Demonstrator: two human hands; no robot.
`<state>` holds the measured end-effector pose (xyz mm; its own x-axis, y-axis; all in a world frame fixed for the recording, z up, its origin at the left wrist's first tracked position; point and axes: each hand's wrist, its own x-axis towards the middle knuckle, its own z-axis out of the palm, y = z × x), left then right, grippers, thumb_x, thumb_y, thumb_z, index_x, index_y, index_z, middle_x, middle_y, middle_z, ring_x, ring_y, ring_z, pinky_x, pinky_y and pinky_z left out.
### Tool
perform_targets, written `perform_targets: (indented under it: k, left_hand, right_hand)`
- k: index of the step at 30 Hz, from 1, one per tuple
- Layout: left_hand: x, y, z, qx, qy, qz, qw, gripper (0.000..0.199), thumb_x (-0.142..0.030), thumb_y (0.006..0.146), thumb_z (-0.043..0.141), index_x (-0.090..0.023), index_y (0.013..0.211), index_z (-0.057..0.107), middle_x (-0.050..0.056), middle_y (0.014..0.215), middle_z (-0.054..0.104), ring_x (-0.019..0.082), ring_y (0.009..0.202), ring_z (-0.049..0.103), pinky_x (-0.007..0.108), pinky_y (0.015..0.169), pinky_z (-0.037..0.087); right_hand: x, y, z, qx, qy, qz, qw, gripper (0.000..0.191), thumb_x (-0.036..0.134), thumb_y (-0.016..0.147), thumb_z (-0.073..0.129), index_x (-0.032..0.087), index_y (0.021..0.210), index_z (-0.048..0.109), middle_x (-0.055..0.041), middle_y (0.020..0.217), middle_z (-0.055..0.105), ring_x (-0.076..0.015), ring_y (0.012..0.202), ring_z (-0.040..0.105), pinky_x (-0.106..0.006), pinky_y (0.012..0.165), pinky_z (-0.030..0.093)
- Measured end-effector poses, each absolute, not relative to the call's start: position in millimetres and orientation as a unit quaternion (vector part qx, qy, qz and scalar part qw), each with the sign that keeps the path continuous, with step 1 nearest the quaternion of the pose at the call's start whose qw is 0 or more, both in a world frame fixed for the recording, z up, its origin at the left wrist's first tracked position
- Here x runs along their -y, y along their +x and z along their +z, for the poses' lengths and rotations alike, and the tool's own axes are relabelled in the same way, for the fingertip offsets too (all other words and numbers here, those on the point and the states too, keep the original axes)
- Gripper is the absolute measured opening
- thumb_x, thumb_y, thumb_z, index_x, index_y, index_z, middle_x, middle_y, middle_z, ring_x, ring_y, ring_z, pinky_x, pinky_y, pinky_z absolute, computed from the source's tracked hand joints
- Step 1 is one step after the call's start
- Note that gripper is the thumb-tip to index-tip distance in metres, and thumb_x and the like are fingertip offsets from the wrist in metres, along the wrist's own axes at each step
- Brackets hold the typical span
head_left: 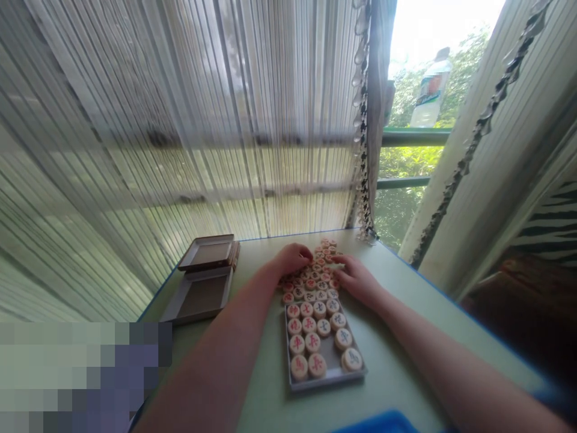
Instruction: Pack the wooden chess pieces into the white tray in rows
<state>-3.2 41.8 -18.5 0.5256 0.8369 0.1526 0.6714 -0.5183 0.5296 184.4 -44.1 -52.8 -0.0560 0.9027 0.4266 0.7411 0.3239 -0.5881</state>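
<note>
The gray tray (331, 356) sits on the smooth, pale green table (270, 397), which has a thin blue edge. It is a box shape with low, thin walls. Fat round game pieces (309, 325) lie flat inside it in rows. They look like pale wood, with red signs on the left side and dark signs on the right. A bare gray patch shows in its lower middle.

Just past the far end of the tray is a bumpy heap of loose pieces (323, 277), also round and pale. The left hand (294, 259) is at the heap's left side with its fingers curled in; you cannot tell if it holds a piece. The right hand (354, 275) is at the heap's right side, its thumb and pointing finger a little apart, with no piece seen between them.

Well to the left of the tray are two flat, open box parts (205, 296) with thin rims. Far behind the tray hangs a thin, see-through curtain (216, 120) with long stripes.
</note>
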Motion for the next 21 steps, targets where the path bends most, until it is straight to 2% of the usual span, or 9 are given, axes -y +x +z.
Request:
perform_targets:
  k: [3, 7, 10, 13, 15, 18, 21]
  left_hand:
    - [-43.6, -5.0, -21.4, -0.435, 0.843, 0.2, 0.246, 0.023, -0.02, 0.065, 0.056, -0.016, 0.083, 0.07, 0.002, 0.078, 0.068, 0.015, 0.073, 0.06, 0.024, 0.069, 0.046]
    - [-44.9, -10.1, -21.4, -0.421, 0.807, 0.229, 0.346, 0.024, -0.021, 0.064, 0.061, -0.014, 0.086, 0.069, 0.003, 0.083, 0.069, 0.014, 0.074, 0.061, 0.024, 0.07, 0.048]
    - [-45.4, -15.2, -19.0, -0.437, 0.767, 0.249, 0.398, 0.024, -0.016, 0.063, 0.062, -0.013, 0.086, 0.068, 0.004, 0.079, 0.068, 0.012, 0.067, 0.059, 0.023, 0.064, 0.048]
    - [-46.2, -20.7, -16.9, -0.474, 0.728, 0.27, 0.416, 0.022, -0.012, 0.065, 0.058, -0.011, 0.084, 0.068, 0.003, 0.064, 0.064, 0.009, 0.052, 0.054, 0.021, 0.052, 0.044]
    - [-46.3, -23.3, -16.3, -0.481, 0.707, 0.29, 0.43, 0.022, -0.011, 0.066, 0.056, -0.012, 0.085, 0.067, 0.001, 0.058, 0.061, 0.007, 0.046, 0.05, 0.02, 0.049, 0.042]
    - [-45.2, -23.5, -14.9, -0.483, 0.697, 0.303, 0.434, 0.02, -0.01, 0.067, 0.054, -0.012, 0.082, 0.067, 0.0, 0.06, 0.06, 0.005, 0.046, 0.049, 0.018, 0.047, 0.04]
    - [-44.0, -20.6, -11.4, -0.492, 0.699, 0.336, 0.395, 0.02, -0.009, 0.066, 0.051, -0.011, 0.079, 0.067, 0.003, 0.069, 0.063, 0.007, 0.054, 0.053, 0.019, 0.052, 0.043]
  right_hand:
    - [47.0, 181.5, -51.2, 0.747, -0.546, 0.1, 0.367, 0.027, 0.023, 0.077, 0.049, 0.019, 0.102, 0.06, -0.0079, 0.103, 0.06, -0.0197, 0.098, 0.053, -0.035, 0.089, 0.041]
    - [43.5, 180.5, -52.3, 0.767, -0.531, 0.092, 0.348, 0.026, 0.024, 0.078, 0.049, 0.02, 0.1, 0.062, -0.0079, 0.105, 0.059, -0.0201, 0.1, 0.052, -0.035, 0.091, 0.04]
    - [35.9, 182.7, -51.9, 0.757, -0.536, 0.069, 0.367, 0.024, 0.022, 0.078, 0.048, 0.02, 0.094, 0.066, -0.0084, 0.108, 0.057, -0.0205, 0.103, 0.051, -0.036, 0.094, 0.038]
    - [32.3, 182.4, -47.6, 0.768, -0.518, 0.015, 0.376, 0.022, 0.025, 0.078, 0.051, 0.023, 0.092, 0.068, -0.0075, 0.113, 0.055, -0.0237, 0.11, 0.044, -0.042, 0.097, 0.034]
    - [34.3, 179.3, -44.6, 0.794, -0.496, 0.003, 0.352, 0.023, 0.031, 0.078, 0.053, 0.026, 0.095, 0.068, -0.0063, 0.116, 0.054, -0.0255, 0.114, 0.039, -0.044, 0.098, 0.032]
    - [40.3, 173.5, -42.9, 0.825, -0.47, 0.007, 0.314, 0.024, 0.035, 0.08, 0.051, 0.029, 0.096, 0.068, -0.0052, 0.117, 0.053, -0.0256, 0.114, 0.037, -0.045, 0.098, 0.032]
    - [43.3, 171.5, -43.9, 0.828, -0.466, 0.005, 0.31, 0.024, 0.035, 0.082, 0.049, 0.029, 0.096, 0.067, -0.0051, 0.113, 0.056, -0.0247, 0.111, 0.04, -0.044, 0.096, 0.033]
